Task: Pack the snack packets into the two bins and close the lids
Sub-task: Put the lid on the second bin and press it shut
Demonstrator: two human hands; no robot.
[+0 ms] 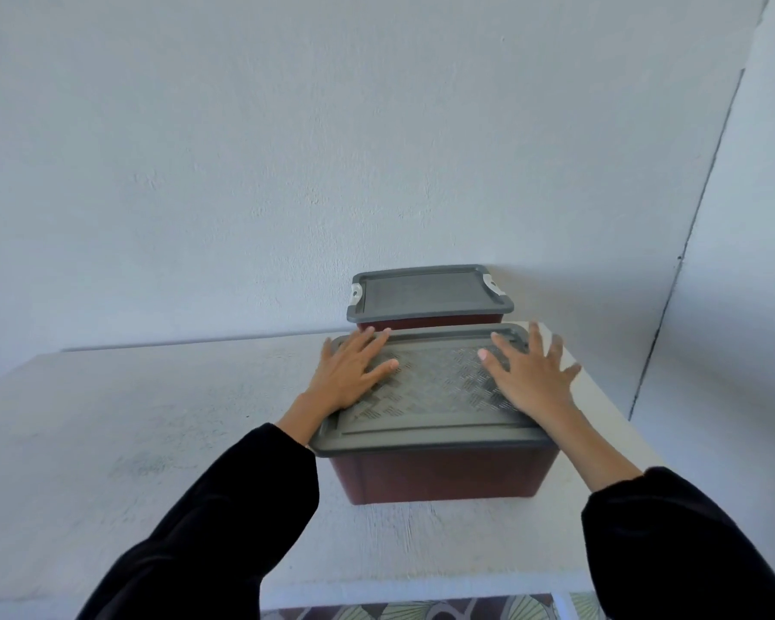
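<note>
Now I press my left hand point(354, 373) and right hand point(526, 378), flat and splayed, grasping nothing, on the near dark-red plastic bin's point(439, 478) grey textured lid point(430, 396). Just behind it, the second lidded bin point(428, 297) looks shut. No packets show. Next: seat this lid's edges.

White table point(153, 440), two lidded bins point(439, 478) point(430, 322).

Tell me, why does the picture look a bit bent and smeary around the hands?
Head view: the wide-angle lens bows the table edge and the wall seam. The right hand is motion-blurred at its fingers, while the left hand is sharper. The near bin's lid looks slightly soft, the far bin crisp. Light is soft and even, with no glare.
</note>
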